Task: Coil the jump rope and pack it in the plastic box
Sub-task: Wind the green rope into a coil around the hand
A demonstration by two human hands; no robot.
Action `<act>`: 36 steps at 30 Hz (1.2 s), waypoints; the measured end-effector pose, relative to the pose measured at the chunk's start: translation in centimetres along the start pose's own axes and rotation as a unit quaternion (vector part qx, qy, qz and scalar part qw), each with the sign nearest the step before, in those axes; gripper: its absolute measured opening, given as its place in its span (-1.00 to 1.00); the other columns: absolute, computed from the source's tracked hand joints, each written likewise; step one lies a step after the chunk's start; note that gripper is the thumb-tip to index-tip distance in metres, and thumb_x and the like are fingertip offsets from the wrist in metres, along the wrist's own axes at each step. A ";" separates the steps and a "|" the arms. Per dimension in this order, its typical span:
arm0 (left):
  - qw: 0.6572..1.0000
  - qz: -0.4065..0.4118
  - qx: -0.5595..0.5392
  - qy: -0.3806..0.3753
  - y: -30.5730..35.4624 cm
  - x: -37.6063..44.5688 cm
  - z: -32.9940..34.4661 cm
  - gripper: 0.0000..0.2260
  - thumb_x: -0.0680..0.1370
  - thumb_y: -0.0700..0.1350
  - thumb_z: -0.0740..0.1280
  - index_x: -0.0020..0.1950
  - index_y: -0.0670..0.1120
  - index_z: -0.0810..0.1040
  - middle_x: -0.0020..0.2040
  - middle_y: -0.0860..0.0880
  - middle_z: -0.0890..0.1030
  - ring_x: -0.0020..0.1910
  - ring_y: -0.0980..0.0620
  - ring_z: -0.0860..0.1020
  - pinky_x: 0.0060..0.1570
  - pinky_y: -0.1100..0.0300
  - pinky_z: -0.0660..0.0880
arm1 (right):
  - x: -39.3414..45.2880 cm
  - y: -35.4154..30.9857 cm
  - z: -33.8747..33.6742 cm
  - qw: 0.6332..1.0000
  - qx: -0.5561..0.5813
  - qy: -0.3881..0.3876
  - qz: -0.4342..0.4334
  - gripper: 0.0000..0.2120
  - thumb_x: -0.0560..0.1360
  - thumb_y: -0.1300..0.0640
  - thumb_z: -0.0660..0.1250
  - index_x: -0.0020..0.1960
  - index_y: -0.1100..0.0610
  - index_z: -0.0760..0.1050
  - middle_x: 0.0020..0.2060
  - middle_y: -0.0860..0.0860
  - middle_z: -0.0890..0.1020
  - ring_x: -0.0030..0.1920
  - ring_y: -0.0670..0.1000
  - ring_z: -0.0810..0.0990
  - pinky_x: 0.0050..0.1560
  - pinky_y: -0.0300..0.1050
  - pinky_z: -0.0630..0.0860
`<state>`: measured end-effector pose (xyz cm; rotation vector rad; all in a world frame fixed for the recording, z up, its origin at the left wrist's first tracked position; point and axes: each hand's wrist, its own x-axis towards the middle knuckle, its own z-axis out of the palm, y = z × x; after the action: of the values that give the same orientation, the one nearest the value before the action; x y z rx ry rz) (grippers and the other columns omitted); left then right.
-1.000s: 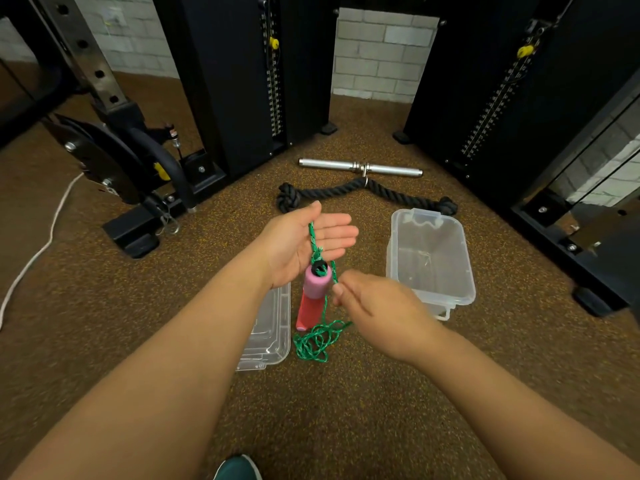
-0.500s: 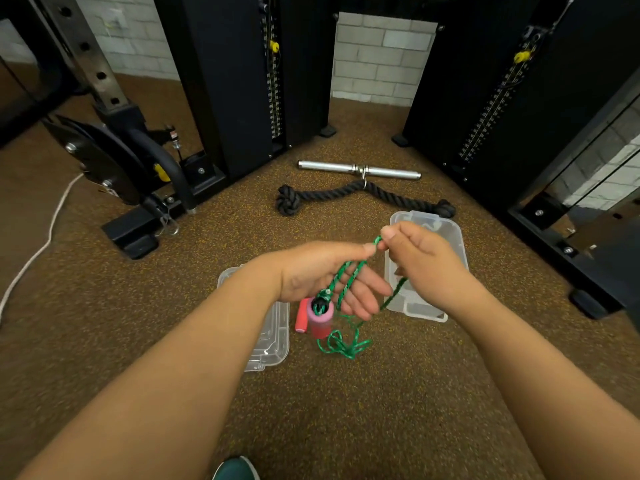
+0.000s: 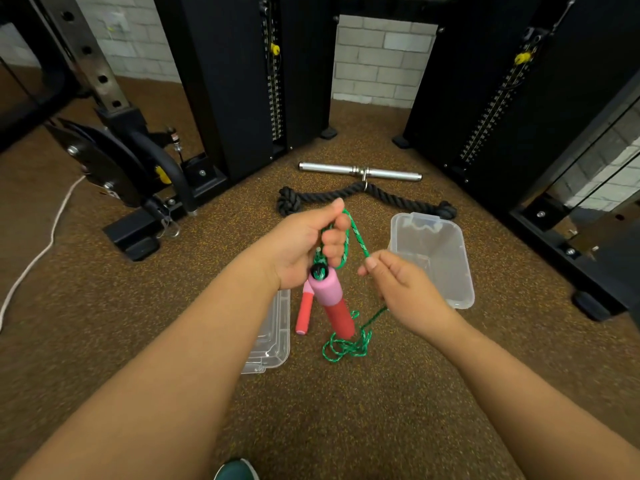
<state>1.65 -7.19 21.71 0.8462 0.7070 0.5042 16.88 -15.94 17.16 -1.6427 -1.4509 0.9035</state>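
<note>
Left hand (image 3: 304,244), now curled, grips green rope loops (image 3: 341,244) at frame centre, pink handle (image 3: 330,299) dangling; right hand (image 3: 398,289), dropped lower, pinches the cord for another wrap. Slack (image 3: 346,344) remains; plastic box (image 3: 433,258) waits right.

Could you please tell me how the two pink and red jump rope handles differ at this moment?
The hanging handle dangles in the air from green rope gripped by the left hand, while the floor handle lies on the floor beside the clear lid. The hanging handle looks thicker and closer to the camera; the floor handle looks slimmer. The hanging handle's rope end shows at its top; the floor handle's top is hidden. Both are pink above and red below.
</note>
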 end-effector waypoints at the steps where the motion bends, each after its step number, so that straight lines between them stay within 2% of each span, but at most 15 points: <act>1: 0.999 0.011 -0.014 0.028 0.1 0.1 -0.1 -0.69 0.62 0.03 0.16 -0.28 -0.06 0.44 -0.56 0.11 0.32 -0.59 0.16 0.31 -0.50 0.32 0.33 | -0.1 0.1 0.3 1.000 -0.019 -0.007 -0.003 -0.77 0.61 0.06 0.15 -0.17 -0.02 0.50 -0.52 -0.12 0.33 -0.46 -0.11 0.29 -0.37 -0.14 0.24; 5: 0.993 0.030 -0.035 0.106 0.1 0.4 -0.3 -0.70 0.64 0.00 0.14 -0.02 -0.10 0.61 -0.44 0.07 0.51 -0.48 0.15 0.48 -0.37 0.29 0.44 | -1.0 -0.5 1.3 0.990 -0.123 -0.057 -0.030 -0.80 0.61 0.04 0.12 -0.06 0.02 0.50 -0.43 -0.15 0.43 -0.40 -0.18 0.38 -0.29 -0.10 0.34; 7: 0.993 0.032 -0.019 0.110 0.3 0.3 -0.1 -0.69 0.65 -0.04 0.11 0.15 -0.15 0.58 -0.18 -0.01 0.68 -0.29 0.11 0.62 -0.19 0.25 0.53 | -1.5 -1.1 1.5 0.981 -0.167 -0.087 -0.050 -0.78 0.62 0.01 0.09 0.02 0.04 0.48 -0.36 -0.17 0.46 -0.33 -0.19 0.42 -0.23 -0.09 0.38; 9: 0.991 0.031 0.017 0.126 0.5 0.2 0.3 -0.71 0.65 -0.11 0.11 0.25 -0.22 0.49 0.05 -0.15 0.67 -0.13 0.02 0.65 -0.06 0.20 0.56 | -1.7 -1.6 1.6 0.972 -0.198 -0.100 -0.073 -0.76 0.62 -0.02 0.06 0.05 0.04 0.47 -0.29 -0.17 0.50 -0.27 -0.16 0.46 -0.19 -0.07 0.42; 10: 0.989 0.028 0.044 0.139 0.4 0.3 0.4 -0.71 0.64 -0.13 0.13 0.27 -0.24 0.47 0.08 -0.19 0.66 -0.11 -0.01 0.65 -0.04 0.19 0.56 | -1.8 -1.8 1.6 0.970 -0.207 -0.099 -0.085 -0.76 0.62 -0.03 0.06 0.04 0.03 0.46 -0.26 -0.15 0.53 -0.24 -0.11 0.48 -0.17 -0.04 0.45; 12: 0.980 0.022 0.116 0.158 0.0 0.5 0.5 -0.71 0.63 -0.13 0.16 0.29 -0.25 0.44 -0.02 -0.18 0.68 -0.14 -0.02 0.65 -0.03 0.15 0.56 | -1.8 -2.3 1.5 0.970 -0.199 -0.091 -0.103 -0.77 0.62 -0.02 0.08 -0.01 0.04 0.48 -0.27 -0.14 0.52 -0.24 -0.07 0.49 -0.16 0.00 0.47; 14: 0.968 0.009 0.196 0.155 -0.5 0.6 0.0 -0.68 0.63 -0.07 0.16 0.27 -0.25 0.45 -0.12 -0.13 0.69 -0.14 -0.02 0.66 0.03 0.06 0.56 | -1.6 -2.7 1.3 0.978 -0.160 -0.081 -0.111 -0.78 0.61 0.01 0.12 -0.06 0.04 0.50 -0.27 -0.18 0.52 -0.23 -0.14 0.50 -0.17 -0.06 0.45; 16: 0.951 -0.013 0.275 0.140 -0.9 0.5 -0.5 -0.66 0.63 0.02 0.15 0.23 -0.20 0.49 -0.09 -0.10 0.69 -0.06 -0.05 0.65 0.10 0.01 0.55 | -1.4 -3.0 0.9 0.987 -0.110 -0.062 -0.095 -0.78 0.61 0.02 0.14 -0.11 0.03 0.50 -0.21 -0.22 0.56 -0.13 -0.17 0.56 -0.14 -0.14 0.46; 18: 0.944 -0.039 0.306 0.119 -1.1 0.1 -0.5 -0.63 0.64 0.04 0.12 0.20 -0.20 0.53 -0.12 -0.07 0.69 -0.08 0.00 0.65 0.01 0.13 0.53 | -1.2 -3.0 0.3 0.994 -0.076 -0.043 -0.064 -0.76 0.60 0.03 0.15 -0.17 0.03 0.50 -0.36 -0.19 0.52 -0.27 -0.23 0.52 -0.28 -0.24 0.41; 21: 0.946 -0.079 0.309 0.064 -1.5 -0.7 0.2 -0.58 0.66 0.06 0.06 0.06 -0.23 0.56 -0.25 -0.09 0.72 -0.22 0.02 0.70 -0.17 0.22 0.58 | -0.7 -2.8 -0.6 0.997 -0.068 -0.026 -0.038 -0.75 0.60 0.02 0.16 -0.20 0.06 0.49 -0.44 -0.17 0.48 -0.39 -0.23 0.43 -0.34 -0.31 0.30; 24: 0.946 -0.100 0.309 -0.006 -1.7 -0.8 0.7 -0.50 0.66 0.09 0.02 0.13 -0.28 0.54 -0.15 -0.25 0.69 -0.20 -0.12 0.68 -0.10 0.11 0.59 | -0.2 -2.4 -1.3 0.999 -0.043 -0.012 -0.021 -0.75 0.59 0.03 0.18 -0.21 0.09 0.48 -0.41 -0.14 0.47 -0.40 -0.22 0.42 -0.31 -0.27 0.32; 26: 0.945 -0.109 0.304 -0.049 -1.6 -0.8 0.8 -0.45 0.65 0.13 -0.01 0.11 -0.29 0.57 -0.17 -0.27 0.67 -0.23 -0.15 0.65 -0.01 0.00 0.56 | 0.2 -1.9 -1.6 1.000 -0.026 0.001 -0.012 -0.75 0.59 0.02 0.20 -0.23 0.07 0.48 -0.42 -0.12 0.46 -0.39 -0.16 0.40 -0.30 -0.17 0.35; 28: 0.943 -0.121 0.299 -0.083 -1.4 -0.9 1.0 -0.42 0.64 0.17 -0.02 0.07 -0.26 0.59 -0.20 -0.24 0.66 -0.25 -0.13 0.63 -0.02 0.02 0.53 | 0.3 -1.5 -2.0 1.000 -0.010 0.008 -0.008 -0.74 0.58 -0.02 0.21 -0.24 0.02 0.48 -0.44 -0.10 0.45 -0.38 -0.08 0.39 -0.28 -0.07 0.36; 33: 0.947 -0.118 0.269 -0.132 -1.2 -1.2 0.3 -0.61 0.64 0.05 0.10 0.03 -0.20 0.60 -0.29 -0.09 0.68 -0.31 0.01 0.65 -0.16 0.20 0.56 | 0.4 -1.3 -2.2 1.000 0.022 0.006 -0.006 -0.74 0.56 -0.06 0.23 -0.26 0.00 0.48 -0.41 0.05 0.40 -0.36 0.03 0.36 -0.29 0.00 0.33; 36: 0.959 -0.089 0.241 -0.121 -0.9 -1.2 0.0 -0.71 0.63 -0.03 0.16 -0.06 -0.17 0.59 -0.36 -0.06 0.66 -0.37 0.05 0.63 -0.25 0.26 0.56 | 0.5 -1.4 -2.1 0.998 0.055 0.006 -0.001 -0.74 0.54 -0.10 0.25 -0.29 -0.04 0.50 -0.39 0.09 0.37 -0.35 0.07 0.32 -0.29 0.03 0.30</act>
<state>0.94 -8.49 21.39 1.2627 0.6809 0.0567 18.10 -15.52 19.40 -1.5632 -1.3700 0.9536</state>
